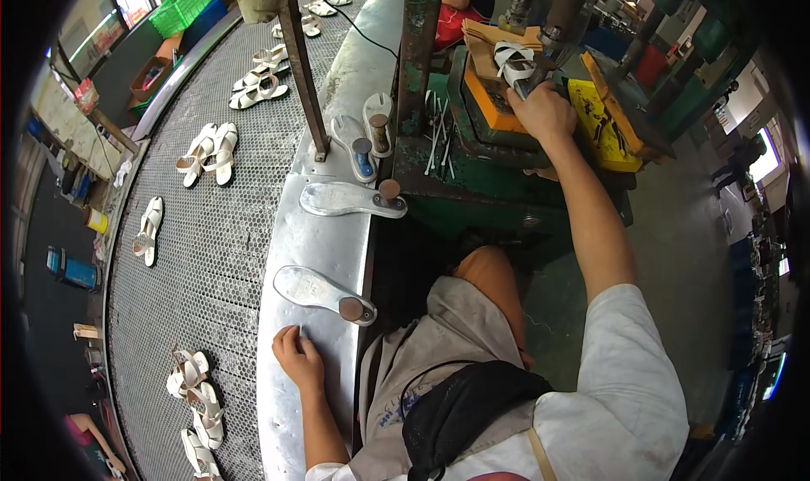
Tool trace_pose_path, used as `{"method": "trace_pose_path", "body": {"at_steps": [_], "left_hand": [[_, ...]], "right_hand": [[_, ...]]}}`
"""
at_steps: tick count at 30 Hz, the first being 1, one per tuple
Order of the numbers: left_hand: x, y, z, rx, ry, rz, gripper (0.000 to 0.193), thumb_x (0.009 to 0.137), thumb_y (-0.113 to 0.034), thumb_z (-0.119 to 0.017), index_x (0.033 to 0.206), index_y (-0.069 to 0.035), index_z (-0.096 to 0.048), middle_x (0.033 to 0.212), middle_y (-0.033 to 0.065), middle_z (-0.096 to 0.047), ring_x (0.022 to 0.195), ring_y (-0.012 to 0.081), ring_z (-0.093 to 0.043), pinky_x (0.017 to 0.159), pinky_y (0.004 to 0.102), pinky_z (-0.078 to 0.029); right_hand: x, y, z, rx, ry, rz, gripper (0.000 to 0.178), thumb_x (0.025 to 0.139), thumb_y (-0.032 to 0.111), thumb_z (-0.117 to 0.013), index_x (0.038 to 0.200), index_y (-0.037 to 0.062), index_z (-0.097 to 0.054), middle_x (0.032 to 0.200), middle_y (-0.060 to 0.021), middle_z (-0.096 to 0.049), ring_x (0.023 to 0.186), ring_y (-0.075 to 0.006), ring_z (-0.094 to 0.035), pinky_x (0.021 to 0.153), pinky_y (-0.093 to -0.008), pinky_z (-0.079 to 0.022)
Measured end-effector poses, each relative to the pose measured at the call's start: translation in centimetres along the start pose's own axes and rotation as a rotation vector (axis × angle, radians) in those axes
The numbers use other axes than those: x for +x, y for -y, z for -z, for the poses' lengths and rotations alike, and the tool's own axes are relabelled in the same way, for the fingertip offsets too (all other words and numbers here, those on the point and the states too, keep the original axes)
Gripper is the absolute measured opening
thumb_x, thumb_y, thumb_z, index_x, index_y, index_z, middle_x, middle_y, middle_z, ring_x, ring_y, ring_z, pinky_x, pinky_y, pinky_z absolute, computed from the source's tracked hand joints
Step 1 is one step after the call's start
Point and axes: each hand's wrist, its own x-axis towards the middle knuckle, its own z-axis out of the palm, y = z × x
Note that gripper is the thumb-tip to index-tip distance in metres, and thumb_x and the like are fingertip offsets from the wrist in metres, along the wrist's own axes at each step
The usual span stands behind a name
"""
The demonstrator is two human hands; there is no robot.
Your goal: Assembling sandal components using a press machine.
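My right hand (544, 112) reaches out to the machine, its fingers closed around the near end of a white sandal (513, 59). The sandal sits under the machine's metal head (548, 40), above an orange-sided block (494, 101); part of it is hidden by my hand. My left hand (299, 359) lies palm down on the metal ledge (291, 430), fingers loosely bent, holding nothing. Just beyond it is a silver sole-shaped metal plate (312, 289) with a round brown knob. A similar plate (342, 199) lies farther along, and two more stand near the machine post.
Left of the ledge runs a perforated conveyor (245, 312) carrying several white sandals (202, 154). A green post (419, 51) and a rusty bar (305, 76) rise ahead. Thin metal rods (439, 135) lie beside the post. A yellow tray (601, 127) holds tools at right.
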Motion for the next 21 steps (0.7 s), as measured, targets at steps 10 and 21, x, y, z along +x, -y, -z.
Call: {"method": "trace_pose_path", "body": {"at_steps": [10,21], "left_hand": [[0.3,-1.4,0.3,0.127,0.04,-0.039,0.024,0.088,0.002,-0.069,0.111,-0.003,-0.076,0.121,0.0153,-0.065,0.115,0.0363,-0.06,0.102,0.0457,-0.049],[-0.8,-1.5,1.4,0.122,0.046,-0.051,0.025,0.087,0.001,-0.069,0.111,-0.003,-0.075,0.122,0.0158,-0.065,0.115,0.0368,-0.06,0.103,0.0461,-0.049]], "right_hand": [[0.5,-0.5,0.7,0.067,0.032,-0.006,0.078,0.096,0.067,-0.064,0.125,-0.0052,-0.07,0.11,-0.0261,-0.08,0.102,-0.0446,-0.078,0.089,-0.0542,-0.062],[-0.2,-0.8,2.3,0.083,0.043,-0.016,0.073,0.095,0.066,-0.064,0.118,-0.0021,-0.076,0.111,-0.0244,-0.08,0.106,-0.0414,-0.078,0.089,-0.0522,-0.062]]}}
